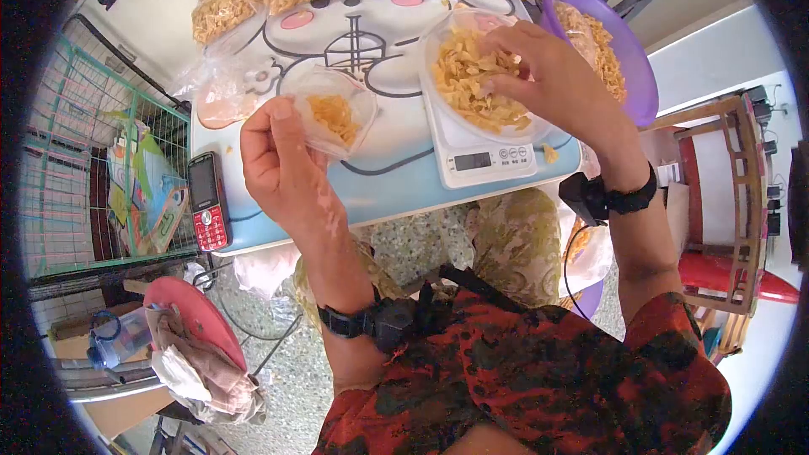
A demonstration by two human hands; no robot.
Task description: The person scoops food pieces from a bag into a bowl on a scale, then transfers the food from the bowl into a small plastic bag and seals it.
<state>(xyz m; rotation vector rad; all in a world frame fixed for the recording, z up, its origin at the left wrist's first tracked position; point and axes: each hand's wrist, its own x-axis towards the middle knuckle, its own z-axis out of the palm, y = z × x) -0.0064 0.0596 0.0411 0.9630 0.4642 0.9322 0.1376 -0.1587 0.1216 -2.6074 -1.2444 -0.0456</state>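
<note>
At twelve o'clock, a cartoon-printed table (379,185); at one, a plastic bowl (428,59) on a digital scale (487,165). The right hand (548,72) curls inside, whether pinching I cannot tell; at ten, the left hand (282,156) pinches a plastic bag (361,107). Bowl and bag hold yellow chips (468,93).

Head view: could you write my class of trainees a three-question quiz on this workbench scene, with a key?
1. True or false: the plastic bowl under the right hand stands on the white scale.
2. Fill the gap: the lower part of the phone, around its keys, is ____.
3. The left hand holds: A) the phone; B) the small clear bag; C) the scale.

Key: 1 true; 2 red; 3 B.
</note>
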